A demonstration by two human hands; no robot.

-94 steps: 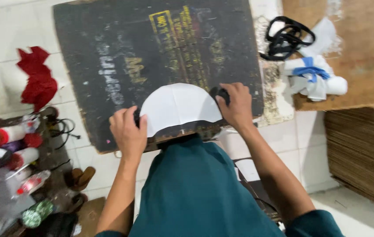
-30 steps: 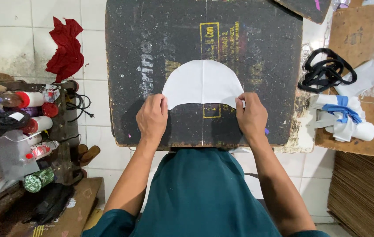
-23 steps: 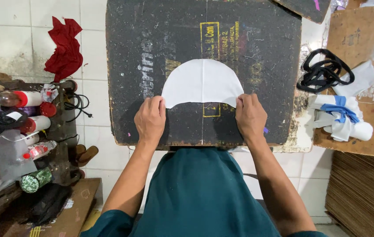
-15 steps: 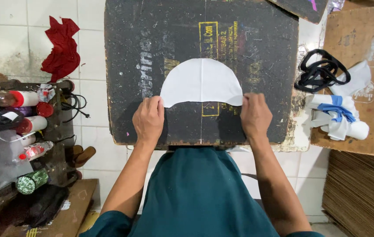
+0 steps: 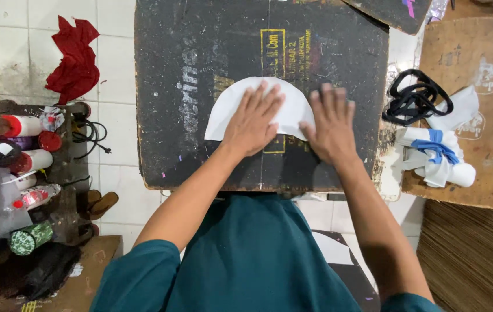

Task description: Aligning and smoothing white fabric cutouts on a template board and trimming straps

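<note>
A white crescent-shaped cut piece (image 5: 229, 107) lies flat on a worn black board (image 5: 200, 58) in front of me. My left hand (image 5: 252, 120) rests palm down on the middle of the piece with its fingers spread. My right hand (image 5: 332, 122) lies flat at the piece's right end, partly on the piece and partly on the board. Neither hand grips anything.
Left of the board are a red cloth (image 5: 74, 59) on the tiled floor and a rack of spray cans and bottles (image 5: 24, 162). To the right lie black straps (image 5: 417, 98), a white and blue bundle (image 5: 437, 153) and a brown board (image 5: 477, 115).
Both hands have moved up from the piece's lower corners onto its surface and now lie flat with fingers spread. The white piece stays in place on the board.
</note>
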